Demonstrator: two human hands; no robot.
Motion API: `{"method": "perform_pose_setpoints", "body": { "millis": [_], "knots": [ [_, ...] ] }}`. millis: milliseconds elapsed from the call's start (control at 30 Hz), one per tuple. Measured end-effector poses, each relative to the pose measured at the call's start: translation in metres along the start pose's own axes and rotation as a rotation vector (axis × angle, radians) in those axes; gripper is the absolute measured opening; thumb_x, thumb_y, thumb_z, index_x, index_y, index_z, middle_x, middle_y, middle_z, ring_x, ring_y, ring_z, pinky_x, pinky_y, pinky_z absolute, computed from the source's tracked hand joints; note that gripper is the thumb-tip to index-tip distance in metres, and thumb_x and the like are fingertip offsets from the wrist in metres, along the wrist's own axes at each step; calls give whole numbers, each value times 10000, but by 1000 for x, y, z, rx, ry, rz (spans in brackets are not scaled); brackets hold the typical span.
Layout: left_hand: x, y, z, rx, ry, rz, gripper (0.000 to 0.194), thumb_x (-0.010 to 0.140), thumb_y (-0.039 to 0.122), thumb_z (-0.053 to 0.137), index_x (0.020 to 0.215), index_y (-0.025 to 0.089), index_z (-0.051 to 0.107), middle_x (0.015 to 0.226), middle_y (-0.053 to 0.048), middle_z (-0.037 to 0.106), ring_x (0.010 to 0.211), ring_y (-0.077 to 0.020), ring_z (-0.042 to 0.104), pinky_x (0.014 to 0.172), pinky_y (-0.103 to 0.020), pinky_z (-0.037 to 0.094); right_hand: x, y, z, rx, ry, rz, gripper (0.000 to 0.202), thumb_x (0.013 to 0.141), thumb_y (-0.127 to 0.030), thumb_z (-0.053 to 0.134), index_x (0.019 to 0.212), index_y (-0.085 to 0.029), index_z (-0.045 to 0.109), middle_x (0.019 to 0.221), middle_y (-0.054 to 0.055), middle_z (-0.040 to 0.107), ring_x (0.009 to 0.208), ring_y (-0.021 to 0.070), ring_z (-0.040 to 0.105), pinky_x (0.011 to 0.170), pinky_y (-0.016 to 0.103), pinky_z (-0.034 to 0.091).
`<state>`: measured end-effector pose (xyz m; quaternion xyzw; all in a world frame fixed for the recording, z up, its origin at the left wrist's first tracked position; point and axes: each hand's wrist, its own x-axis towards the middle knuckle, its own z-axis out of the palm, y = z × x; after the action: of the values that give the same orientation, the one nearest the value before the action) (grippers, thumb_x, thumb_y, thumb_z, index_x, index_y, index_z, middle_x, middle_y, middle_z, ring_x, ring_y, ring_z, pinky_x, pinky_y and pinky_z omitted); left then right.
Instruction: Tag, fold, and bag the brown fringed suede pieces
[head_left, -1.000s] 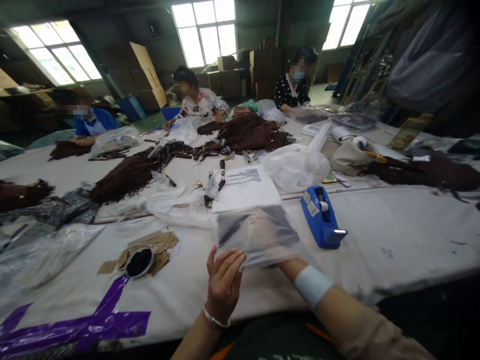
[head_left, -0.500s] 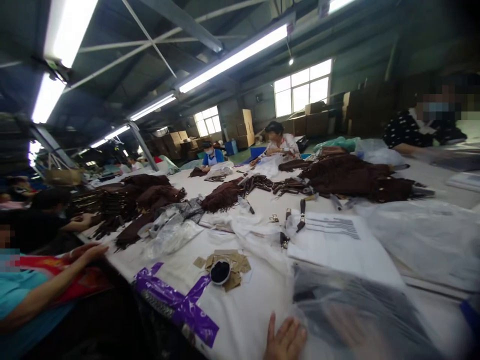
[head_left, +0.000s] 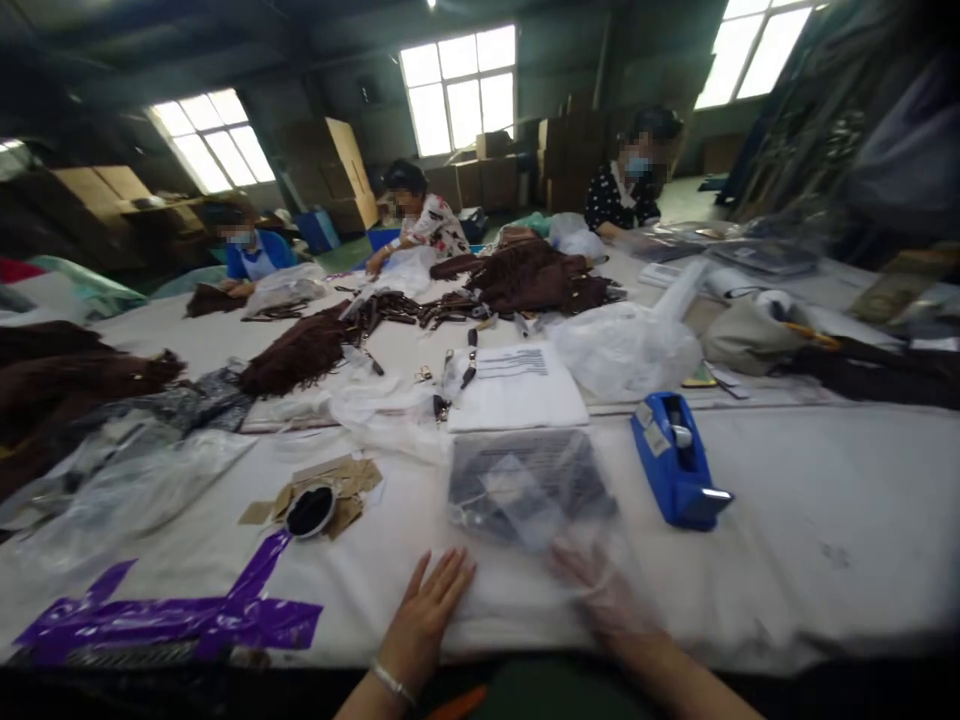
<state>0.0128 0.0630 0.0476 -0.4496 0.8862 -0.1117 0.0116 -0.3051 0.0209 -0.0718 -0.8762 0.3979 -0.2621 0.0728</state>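
A clear plastic bag with a dark flat item in it lies in front of me on the white-covered table. My left hand rests flat at the bag's lower left corner, fingers stretched out, holding nothing. My right hand is at the bag's lower right, fingers extended and seen hazily through the clear film. Whether it is inside the bag or beneath its loose edge, I cannot tell. Just beyond the bag lies a stack of white printed sheets. To its right stands a blue tape dispenser.
A small bowl of black material stands on brown paper tags. Purple tape lines the front left edge. Dark brown fringed goods and crumpled clear bags lie farther back. Several co-workers sit across the table.
My view has swung right and levelled, bringing the tape dispenser into sight. The bag now appears straight in front, with my left hand still flat and my right hand still behind its film.
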Motion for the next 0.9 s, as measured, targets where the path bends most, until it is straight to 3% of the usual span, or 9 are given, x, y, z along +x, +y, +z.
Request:
{"method": "perform_pose_setpoints", "body": {
  "millis": [67,167,300,367,467,567,700,767,900],
  "knots": [
    [2,1,7,-5,1,11,739,733,-65,298,1424,192,246,1454,-54,292,1336,-167,285,1142,-407,177,-4,-7,-4,31,-66,20,646,791,-77,430,1385,-318,351,1403,-2,369,1278,254,356,1061,459,332],
    [1,-1,11,-1,17,16,751,714,-69,306,1418,191,266,1446,-54,309,1331,-160,295,1153,-415,139,23,-8,-10,85,-91,55,497,829,-69,458,1263,-305,513,1330,36,468,1217,250,443,1014,482,390],
    [-5,4,-5,-14,32,-55,798,681,-105,270,1419,197,258,1443,-55,317,1334,-164,291,1141,-449,189,44,-7,-26,110,-51,112,239,884,-215,523,1090,-146,623,1180,124,588,1062,217,576,933,429,468],
    [-3,15,-21,-86,34,3,788,679,-91,276,1422,170,251,1458,-78,283,1346,-198,262,1115,-465,255,26,-14,-40,118,-52,134,345,874,-268,527,1184,-122,570,1249,140,534,1120,244,535,925,419,475],
    [15,34,-41,-199,3,193,697,755,-39,309,1421,156,250,1472,-83,250,1358,-222,228,1095,-445,312,-21,-29,-66,203,-104,107,439,892,-236,507,1327,-210,456,1312,98,486,1167,249,498,914,375,501],
    [42,42,-41,-221,-29,262,657,799,-3,345,1426,150,226,1471,-83,253,1360,-218,222,1098,-448,312,-53,-37,-94,246,-56,-47,475,915,-153,463,1369,-275,388,1258,56,542,1135,201,521,922,336,492],
    [59,26,-17,-171,-30,196,695,766,-59,290,1427,146,218,1476,-102,222,1361,-226,216,1094,-483,297,-36,-25,-115,63,41,-12,578,872,-129,505,1402,-275,327,1327,49,477,1263,250,374,1040,450,367],
    [54,8,-7,-159,-34,198,682,787,-69,261,1423,175,234,1470,-88,243,1351,-211,247,1091,-465,309,-16,-8,-116,42,-58,8,615,845,-60,433,1412,-263,308,1405,48,376,1319,258,280,1077,502,294],
    [30,-22,-2,-234,-75,222,744,759,-79,266,1427,244,215,1438,-32,322,1308,-170,339,1074,-398,349,0,31,-109,230,-278,-90,732,712,33,368,1384,-259,367,1392,28,396,1306,195,313,1095,441,287]
  ]
}}
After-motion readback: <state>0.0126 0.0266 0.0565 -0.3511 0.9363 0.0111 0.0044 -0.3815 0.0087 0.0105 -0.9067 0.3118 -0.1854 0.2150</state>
